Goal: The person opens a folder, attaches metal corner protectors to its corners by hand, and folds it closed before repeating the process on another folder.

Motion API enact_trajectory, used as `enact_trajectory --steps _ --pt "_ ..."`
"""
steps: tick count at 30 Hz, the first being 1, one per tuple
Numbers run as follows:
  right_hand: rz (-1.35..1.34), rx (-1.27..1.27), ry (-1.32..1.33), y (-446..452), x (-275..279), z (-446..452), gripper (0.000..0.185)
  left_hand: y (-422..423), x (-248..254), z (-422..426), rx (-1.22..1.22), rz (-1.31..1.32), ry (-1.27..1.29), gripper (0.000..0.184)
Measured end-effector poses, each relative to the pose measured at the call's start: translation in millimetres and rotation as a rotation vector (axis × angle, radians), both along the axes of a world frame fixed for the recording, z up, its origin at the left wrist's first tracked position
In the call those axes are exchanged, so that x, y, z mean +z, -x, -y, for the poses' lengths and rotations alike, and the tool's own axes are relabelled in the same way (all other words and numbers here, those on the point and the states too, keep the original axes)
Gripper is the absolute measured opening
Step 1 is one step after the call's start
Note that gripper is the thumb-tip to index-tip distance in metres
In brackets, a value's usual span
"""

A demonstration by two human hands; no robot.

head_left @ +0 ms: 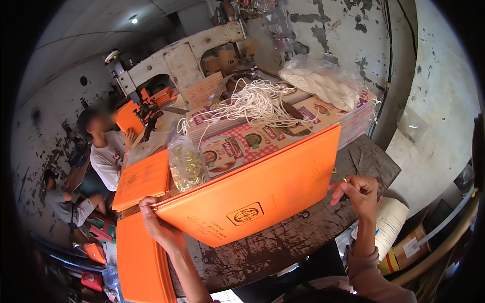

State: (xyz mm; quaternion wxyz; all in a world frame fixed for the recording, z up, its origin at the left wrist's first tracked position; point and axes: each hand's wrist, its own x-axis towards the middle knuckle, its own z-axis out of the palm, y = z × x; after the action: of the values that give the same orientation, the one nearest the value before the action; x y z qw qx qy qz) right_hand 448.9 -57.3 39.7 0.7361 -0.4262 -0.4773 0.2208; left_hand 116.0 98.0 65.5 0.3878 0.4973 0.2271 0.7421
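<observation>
Orange folder [262,188]: left corner in left grip [160,228].

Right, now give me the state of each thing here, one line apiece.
Left hand: closed on the folder's corner
Right hand: fingers bent, beside the folder; too small to tell what it pinches, if anything
Folder: tilted, apparently shut
Cord: loose, tangled
Small bag: filled with gold-coloured bits
Big bag: holding a white bundle
Table: scuffed
Lamp: lit
Wall: peeling

The orange folder [255,189] looks smooth, the tabletop [273,251] rough, the bagged metal bits [187,170] shiny.
</observation>
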Motion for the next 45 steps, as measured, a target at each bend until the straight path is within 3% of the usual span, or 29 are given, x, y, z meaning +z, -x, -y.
enact_trajectory --steps 9,15,17,22,27,31,34,40,45 --pt "0.079 0.049 0.062 -4 14 7 0.043 2 -2 -2 -0.084 0.048 -0.02 0.03" --pt "0.187 -0.172 0.127 15 23 10 0.043 -5 -2 4 -0.051 0.049 -0.028 0.035" --pt "0.35 -0.081 0.054 16 18 10 0.044 -5 -3 5 -0.005 -0.018 -0.05 0.036" --pt "0.267 0.042 0.097 25 23 13 0.041 -5 -7 7 0.023 -0.049 -0.088 0.034" --pt "-0.07 -0.132 0.014 -15 -1 -10 0.041 -1 -7 6 0.009 -0.069 -0.165 0.03" --pt "-0.07 -0.212 0.098 -45 -25 -6 0.016 -5 -7 8 -0.004 -0.027 -0.156 0.025" --pt "-0.017 -0.281 0.05 -81 -42 -8 0.019 -2 -10 -1 0.015 -0.099 -0.119 0.02" --pt "0.055 -0.295 0.006 -80 -27 -13 0.005 -6 -8 6 -0.016 -0.063 -0.083 0.022" --pt "-0.085 -0.21 0.016 -55 -3 -12 0.008 -6 -11 7 0.088 -0.049 -0.104 0.027"
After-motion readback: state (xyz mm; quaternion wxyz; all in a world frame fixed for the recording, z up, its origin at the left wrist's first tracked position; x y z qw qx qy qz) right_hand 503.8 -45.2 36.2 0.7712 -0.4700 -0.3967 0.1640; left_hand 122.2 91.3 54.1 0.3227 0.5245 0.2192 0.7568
